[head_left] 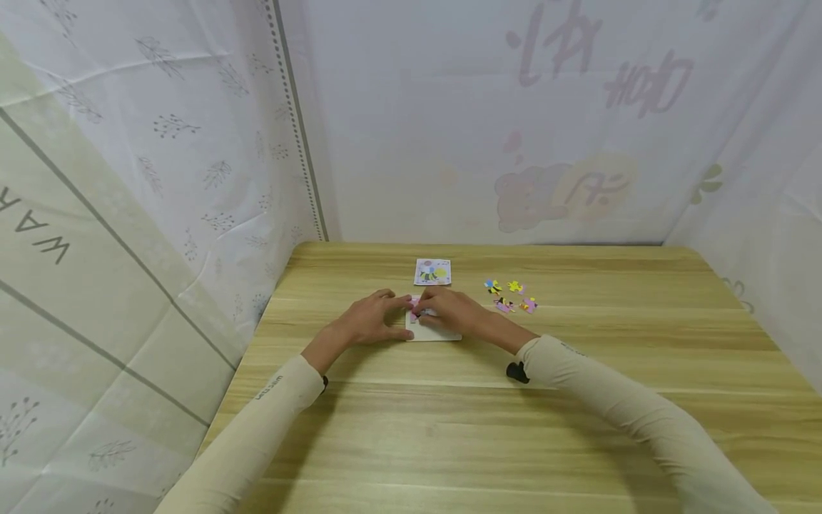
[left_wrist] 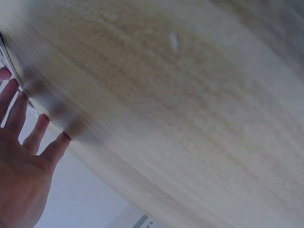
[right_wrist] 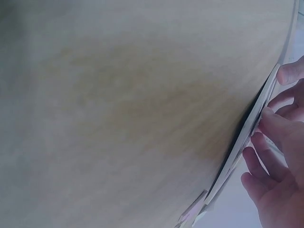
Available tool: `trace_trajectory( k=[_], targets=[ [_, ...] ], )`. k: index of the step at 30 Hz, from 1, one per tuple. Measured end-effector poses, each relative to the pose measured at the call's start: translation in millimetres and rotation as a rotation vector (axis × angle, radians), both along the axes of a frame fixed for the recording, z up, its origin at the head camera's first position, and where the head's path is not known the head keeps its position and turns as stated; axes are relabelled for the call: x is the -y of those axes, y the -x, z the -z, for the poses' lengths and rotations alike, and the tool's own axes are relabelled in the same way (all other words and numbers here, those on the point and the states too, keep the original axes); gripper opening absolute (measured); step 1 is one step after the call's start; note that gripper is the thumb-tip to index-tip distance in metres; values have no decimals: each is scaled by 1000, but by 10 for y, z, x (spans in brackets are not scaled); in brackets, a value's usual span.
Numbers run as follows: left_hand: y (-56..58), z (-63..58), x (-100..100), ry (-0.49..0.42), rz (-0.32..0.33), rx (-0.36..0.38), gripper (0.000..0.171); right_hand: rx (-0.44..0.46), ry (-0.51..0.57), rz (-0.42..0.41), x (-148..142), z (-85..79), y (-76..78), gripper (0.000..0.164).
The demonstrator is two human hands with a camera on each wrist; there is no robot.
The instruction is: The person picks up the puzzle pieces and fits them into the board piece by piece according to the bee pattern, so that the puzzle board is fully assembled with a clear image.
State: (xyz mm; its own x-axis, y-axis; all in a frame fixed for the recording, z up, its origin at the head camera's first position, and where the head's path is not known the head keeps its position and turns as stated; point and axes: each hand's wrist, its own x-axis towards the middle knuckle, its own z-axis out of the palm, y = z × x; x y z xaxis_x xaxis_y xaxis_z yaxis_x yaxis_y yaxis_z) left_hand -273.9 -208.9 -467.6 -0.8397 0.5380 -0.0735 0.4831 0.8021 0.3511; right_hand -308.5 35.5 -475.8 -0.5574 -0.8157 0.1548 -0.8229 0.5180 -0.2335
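Observation:
A white puzzle tray lies on the table, with pink puzzle pieces at its left side. My left hand rests at the tray's left edge. Its thumb touches the lower left corner and its forefinger the upper left; in the left wrist view the fingers are fairly straight and spread. Over the tray, my right hand pinches a small puzzle piece between thumb and forefinger, mostly hidden by the fingers. The right wrist view shows the tray edge-on beside that hand's fingertips.
Several loose puzzle pieces in yellow, pink and blue lie right of the tray. Behind the tray is a square picture card with a bee. The wooden table ends at patterned cloth walls at the back and sides.

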Motion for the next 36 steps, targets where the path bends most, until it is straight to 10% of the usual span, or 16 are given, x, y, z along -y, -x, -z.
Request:
trace_trajectory(
  k=[36],
  targets=[
    [-8, -25, -39, 14, -1, 9, 73, 7, 65, 97, -653, -115, 95, 27]
  ],
)
